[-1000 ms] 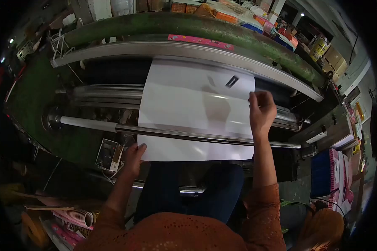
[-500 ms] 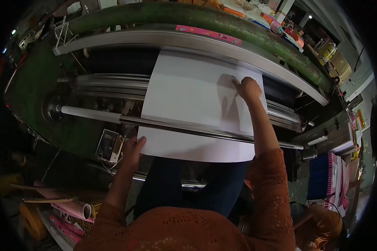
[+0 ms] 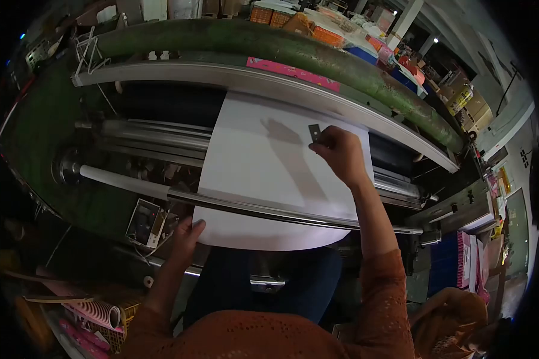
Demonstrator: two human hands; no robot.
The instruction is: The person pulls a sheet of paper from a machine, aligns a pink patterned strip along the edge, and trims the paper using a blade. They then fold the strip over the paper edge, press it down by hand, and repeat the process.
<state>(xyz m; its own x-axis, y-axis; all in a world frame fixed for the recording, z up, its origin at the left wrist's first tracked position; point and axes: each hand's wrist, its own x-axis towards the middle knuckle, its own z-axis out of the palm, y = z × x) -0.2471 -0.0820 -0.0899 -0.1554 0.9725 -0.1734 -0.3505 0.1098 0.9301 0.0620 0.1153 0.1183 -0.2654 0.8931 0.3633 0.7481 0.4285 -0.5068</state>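
Note:
A wide white sheet (image 3: 263, 161) comes from under a metal beam, passes beneath a shiny metal bar (image 3: 251, 210) and ends in a curved front edge above my legs. At its lower left corner, my left hand (image 3: 187, 236) pinches the side edge, thumb on top; the fingers underneath are partly hidden. My right hand (image 3: 344, 152) is raised over the sheet's right half, casting a shadow on it. Between its thumb and fingers is a small dark flat blade (image 3: 315, 133) with a hole in it, apart from the sheet.
A long green roller (image 3: 233, 35) and the metal beam (image 3: 179, 73) cross the far side. A small open box (image 3: 145, 222) sits left of my left hand. Another person (image 3: 452, 320) is at lower right. Blue and pink stacked material (image 3: 449, 263) stands at right.
My right hand has lifted off the sheet's right side and moved left and toward me, bringing the blade into view. The sheet's front edge bows more; my left hand stays at the corner.

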